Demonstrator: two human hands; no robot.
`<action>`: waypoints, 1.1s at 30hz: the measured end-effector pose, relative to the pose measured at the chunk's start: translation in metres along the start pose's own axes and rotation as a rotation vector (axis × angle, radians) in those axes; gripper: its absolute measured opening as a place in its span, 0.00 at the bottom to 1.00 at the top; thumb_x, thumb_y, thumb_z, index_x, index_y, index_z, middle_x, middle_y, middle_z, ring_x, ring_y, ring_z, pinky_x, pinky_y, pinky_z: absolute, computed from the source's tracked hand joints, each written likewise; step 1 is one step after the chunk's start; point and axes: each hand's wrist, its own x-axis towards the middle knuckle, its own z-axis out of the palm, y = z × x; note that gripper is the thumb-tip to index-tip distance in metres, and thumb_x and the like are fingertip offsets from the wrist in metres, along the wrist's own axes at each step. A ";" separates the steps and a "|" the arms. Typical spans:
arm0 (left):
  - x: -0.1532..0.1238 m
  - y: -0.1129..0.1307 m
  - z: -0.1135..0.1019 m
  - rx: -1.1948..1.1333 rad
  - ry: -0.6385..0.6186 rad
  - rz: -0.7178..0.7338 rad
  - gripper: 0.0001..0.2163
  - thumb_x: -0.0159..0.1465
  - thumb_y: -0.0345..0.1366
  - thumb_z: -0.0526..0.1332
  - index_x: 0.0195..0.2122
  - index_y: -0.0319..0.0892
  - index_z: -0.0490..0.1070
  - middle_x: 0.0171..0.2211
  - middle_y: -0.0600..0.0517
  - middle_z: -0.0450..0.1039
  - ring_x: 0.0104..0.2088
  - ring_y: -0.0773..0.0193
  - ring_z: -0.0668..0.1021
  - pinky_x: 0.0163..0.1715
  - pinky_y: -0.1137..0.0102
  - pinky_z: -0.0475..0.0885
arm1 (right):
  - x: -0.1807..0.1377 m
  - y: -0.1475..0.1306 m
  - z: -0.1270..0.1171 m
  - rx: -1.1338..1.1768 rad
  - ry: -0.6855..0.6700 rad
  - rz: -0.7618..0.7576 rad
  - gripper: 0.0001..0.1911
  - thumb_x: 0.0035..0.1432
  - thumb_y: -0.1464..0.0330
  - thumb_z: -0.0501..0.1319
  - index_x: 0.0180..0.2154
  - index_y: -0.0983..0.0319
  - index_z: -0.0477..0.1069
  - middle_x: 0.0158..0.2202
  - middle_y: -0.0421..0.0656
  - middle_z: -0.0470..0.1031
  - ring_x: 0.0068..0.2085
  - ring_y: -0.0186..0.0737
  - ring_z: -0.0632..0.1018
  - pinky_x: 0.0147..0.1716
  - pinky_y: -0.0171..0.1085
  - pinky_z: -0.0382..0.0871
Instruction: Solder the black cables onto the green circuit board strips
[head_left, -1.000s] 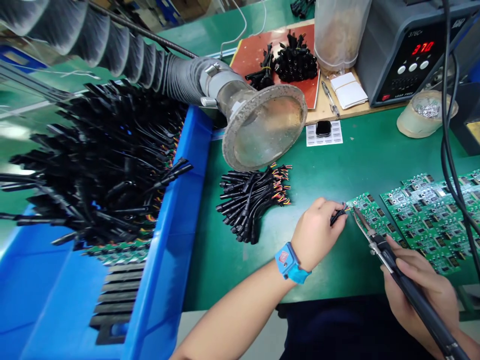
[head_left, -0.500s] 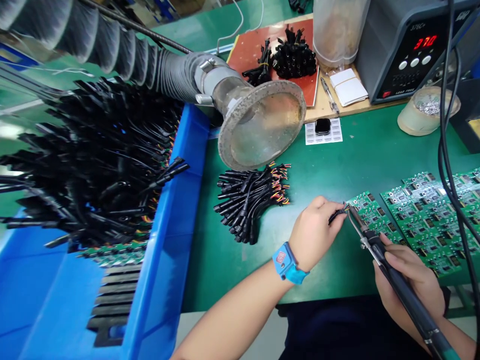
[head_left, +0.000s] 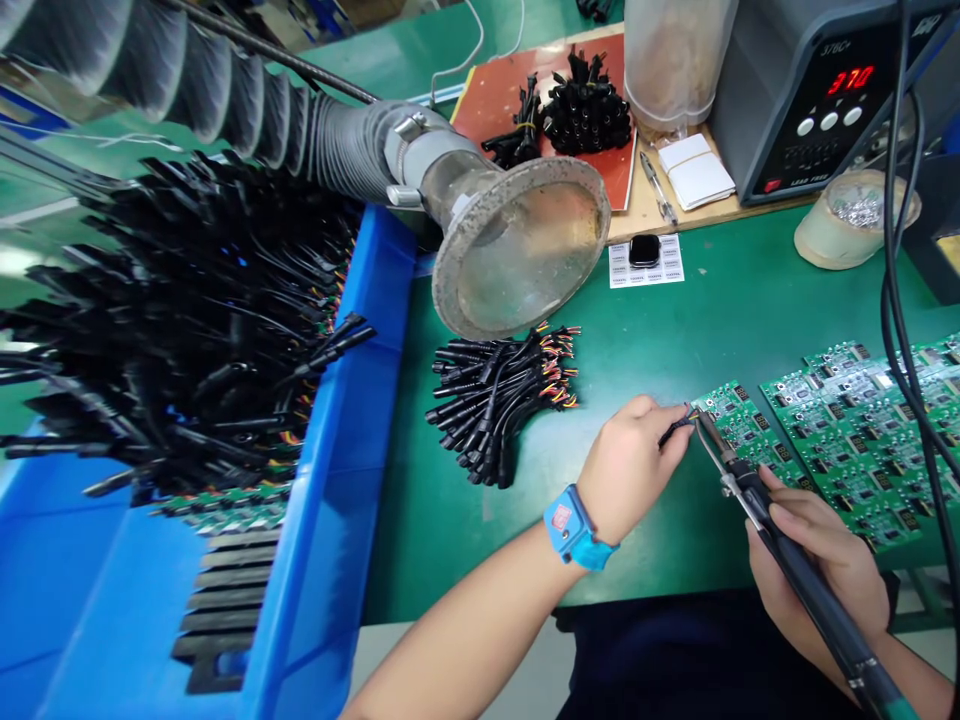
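My left hand (head_left: 636,452), with a blue strap on its wrist, pinches a short black cable (head_left: 676,430) whose thin coloured wire ends reach the edge of a green circuit board (head_left: 739,428). In my right hand (head_left: 825,545) is a soldering iron (head_left: 780,545) with a metal feed tube along its side. Its tip meets the wire ends at the board's left corner; the exact contact is too small to make out. More joined circuit boards (head_left: 855,440) lie to the right. A bundle of black cables (head_left: 495,400) with bared coloured ends rests left of my hands.
A fume extraction hood (head_left: 525,250) hangs over the table. At left stands a blue bin (head_left: 322,480) heaped with wired cables. The soldering station (head_left: 817,110) reads 370, near a tip-cleaner pot (head_left: 847,220). Black cords (head_left: 892,300) hang down at right.
Both hands, the cable and the soldering iron hold practically the same place. The view has shifted very slightly; nothing is taken up or let go.
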 end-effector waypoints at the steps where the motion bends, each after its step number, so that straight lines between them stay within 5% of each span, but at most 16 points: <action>1: 0.000 0.000 0.000 0.004 0.000 0.003 0.07 0.60 0.29 0.60 0.39 0.40 0.74 0.29 0.51 0.71 0.29 0.66 0.75 0.31 0.71 0.72 | 0.000 0.000 0.000 -0.001 0.001 0.007 0.04 0.53 0.75 0.58 0.33 0.61 0.66 0.27 0.42 0.73 0.33 0.40 0.78 0.32 0.40 0.76; 18: -0.002 0.002 -0.001 0.087 -0.075 -0.065 0.12 0.60 0.32 0.60 0.44 0.36 0.73 0.30 0.48 0.70 0.28 0.64 0.74 0.30 0.69 0.72 | -0.012 0.000 -0.018 0.097 0.051 0.066 0.07 0.53 0.77 0.57 0.36 0.62 0.67 0.30 0.41 0.74 0.31 0.35 0.77 0.35 0.36 0.77; 22: 0.001 0.006 -0.010 0.042 -0.134 -0.091 0.08 0.63 0.32 0.57 0.37 0.38 0.75 0.26 0.50 0.71 0.27 0.65 0.74 0.30 0.70 0.71 | -0.012 0.000 -0.015 0.115 0.086 0.064 0.09 0.51 0.76 0.59 0.36 0.61 0.65 0.29 0.40 0.73 0.32 0.37 0.77 0.30 0.36 0.77; 24: 0.003 0.006 -0.014 -0.081 -0.172 -0.163 0.09 0.64 0.33 0.56 0.32 0.39 0.75 0.23 0.53 0.70 0.24 0.68 0.73 0.27 0.73 0.71 | -0.012 0.000 -0.014 0.134 0.108 0.069 0.10 0.51 0.77 0.59 0.36 0.60 0.65 0.28 0.39 0.73 0.32 0.37 0.77 0.26 0.35 0.76; 29: 0.009 -0.002 -0.022 -0.351 -0.273 -0.410 0.07 0.62 0.32 0.57 0.40 0.40 0.72 0.19 0.58 0.68 0.16 0.73 0.70 0.17 0.77 0.67 | -0.012 0.000 -0.012 0.236 0.114 0.097 0.13 0.51 0.80 0.57 0.38 0.59 0.66 0.28 0.38 0.73 0.32 0.36 0.77 0.32 0.38 0.78; 33: 0.009 -0.006 -0.026 -0.119 -0.276 -0.180 0.05 0.62 0.31 0.58 0.35 0.42 0.74 0.27 0.53 0.71 0.29 0.67 0.75 0.32 0.71 0.73 | -0.011 0.003 -0.015 0.306 0.021 0.026 0.21 0.48 0.82 0.58 0.43 0.57 0.63 0.29 0.37 0.73 0.33 0.37 0.77 0.38 0.46 0.78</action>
